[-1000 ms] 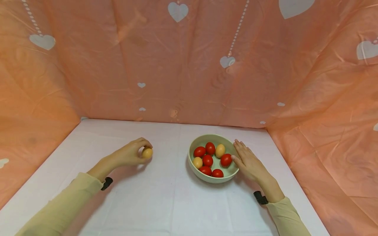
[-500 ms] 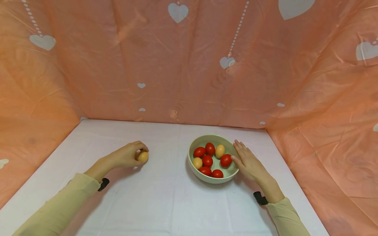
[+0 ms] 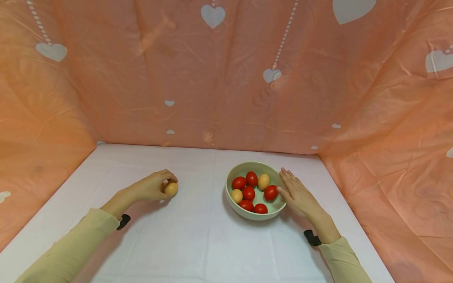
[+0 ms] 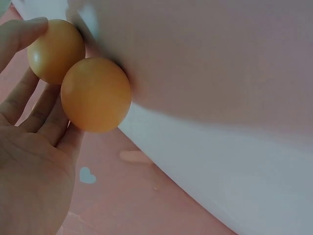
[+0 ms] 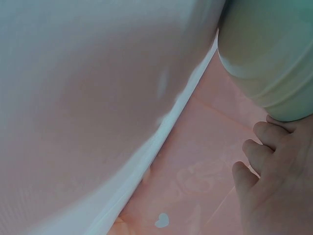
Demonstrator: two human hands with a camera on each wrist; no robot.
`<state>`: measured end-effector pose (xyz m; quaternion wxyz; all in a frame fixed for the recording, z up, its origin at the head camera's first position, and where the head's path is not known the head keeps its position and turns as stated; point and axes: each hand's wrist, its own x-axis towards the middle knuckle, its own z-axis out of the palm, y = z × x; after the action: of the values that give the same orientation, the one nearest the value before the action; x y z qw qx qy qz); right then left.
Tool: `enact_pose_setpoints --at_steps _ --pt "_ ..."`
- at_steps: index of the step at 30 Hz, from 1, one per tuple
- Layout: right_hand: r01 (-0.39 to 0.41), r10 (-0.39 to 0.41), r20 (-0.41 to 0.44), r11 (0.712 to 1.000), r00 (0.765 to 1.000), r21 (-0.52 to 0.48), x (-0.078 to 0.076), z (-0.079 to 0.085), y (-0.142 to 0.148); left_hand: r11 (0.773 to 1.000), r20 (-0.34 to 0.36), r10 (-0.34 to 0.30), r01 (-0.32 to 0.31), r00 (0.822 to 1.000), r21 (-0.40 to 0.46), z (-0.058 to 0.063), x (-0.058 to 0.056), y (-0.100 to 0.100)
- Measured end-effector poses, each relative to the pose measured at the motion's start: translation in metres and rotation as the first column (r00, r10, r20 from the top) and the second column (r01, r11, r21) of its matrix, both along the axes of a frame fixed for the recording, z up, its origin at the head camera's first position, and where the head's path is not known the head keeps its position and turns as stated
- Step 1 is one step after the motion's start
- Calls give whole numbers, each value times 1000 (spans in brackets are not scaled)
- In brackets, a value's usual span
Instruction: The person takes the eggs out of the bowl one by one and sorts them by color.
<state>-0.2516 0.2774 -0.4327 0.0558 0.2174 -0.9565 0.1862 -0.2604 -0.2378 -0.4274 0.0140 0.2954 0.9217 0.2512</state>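
My left hand (image 3: 152, 187) bends over the white table, thumb and fingers around a yellow egg-shaped ball (image 3: 171, 188). In the left wrist view the thumb lies on this ball (image 4: 56, 51). A second yellow egg-shaped ball (image 4: 96, 95) sits against it, nearer the palm; the hand hides it in the head view. My right hand (image 3: 301, 198) rests at the right side of a pale green bowl (image 3: 231, 202), fingers straight along the outer wall, thumb at the rim. Inside the bowl lie several red oval balls (image 3: 249, 193) and two yellow ones (image 3: 264, 182).
A white cloth (image 3: 198, 239) covers the table. Peach-coloured sheeting (image 3: 219, 90) printed with white hearts hangs behind it and along both sides. A dark wrist device (image 3: 312, 238) sits on the right wrist, with another (image 3: 124, 222) on the left.
My left hand has shifted slightly left and lower, bringing its yellow ball down close to the cloth, and has been nearly still for the last half second. Right hand and bowl stay put.
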Motion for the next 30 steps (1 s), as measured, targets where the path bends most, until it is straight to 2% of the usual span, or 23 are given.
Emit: enact_pose_setpoints --at_steps 13,19,23,27,30 --pt "3 -3 -2 1000 1000 10 0 -1 2 1000 2 -10 10 1000 11 3 2 4" --pt "6 -6 -3 1000 1000 10 0 -2 2 1000 -9 7 -7 1000 31 7 4 10" --pt "5 -5 -5 1000 1000 10 -1 -2 2 997 -16 20 -19 1000 73 9 3 19" --pt "1 -1 -8 1000 1000 3 -2 -2 2 987 22 25 -28 999 160 13 2 31" --pt "-3 3 -11 1000 1000 -1 -2 -2 1 979 1 20 -20 1000 202 14 0 41"
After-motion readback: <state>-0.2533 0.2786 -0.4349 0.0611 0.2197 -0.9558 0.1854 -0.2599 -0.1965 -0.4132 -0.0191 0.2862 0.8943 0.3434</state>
